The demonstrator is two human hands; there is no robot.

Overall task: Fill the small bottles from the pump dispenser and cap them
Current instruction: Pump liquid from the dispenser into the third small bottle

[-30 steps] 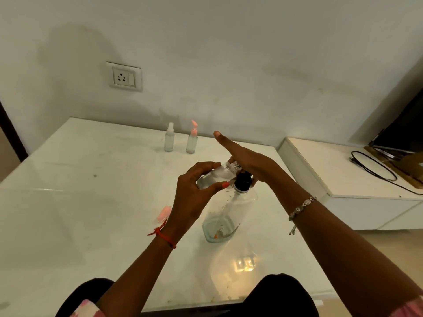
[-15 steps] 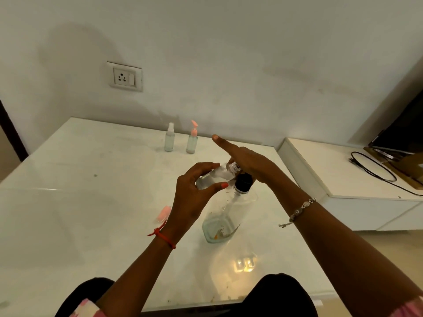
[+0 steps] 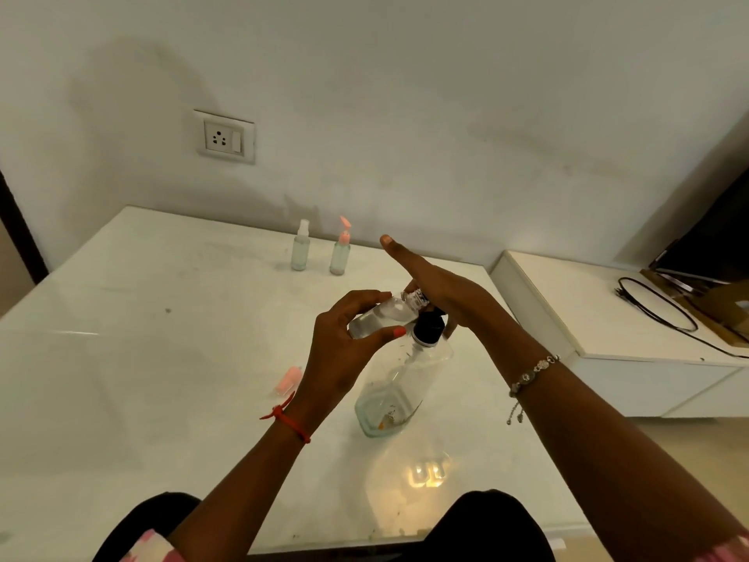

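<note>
Right hand (image 3: 441,290): forefinger up slightly since half second ago; palm flat on pump (image 3: 429,327), fingers straight. Left hand (image 3: 348,346) grips tilted bottle (image 3: 379,318), mouth against pump, over table (image 3: 162,358), middle toward front edge. We judge pumping mid-stroke, filling unfinished; pink cap (image 3: 288,381) lies beside left wrist.

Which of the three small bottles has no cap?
The tilted bottle gripped by the left hand; the white-topped bottle and pink-topped bottle stand capped farther back.

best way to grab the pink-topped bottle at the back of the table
Probably grip the small clear pink-topped bottle round its body, from the front or right: it stands upright, and the white-topped clear bottle stands close on its left.
</note>
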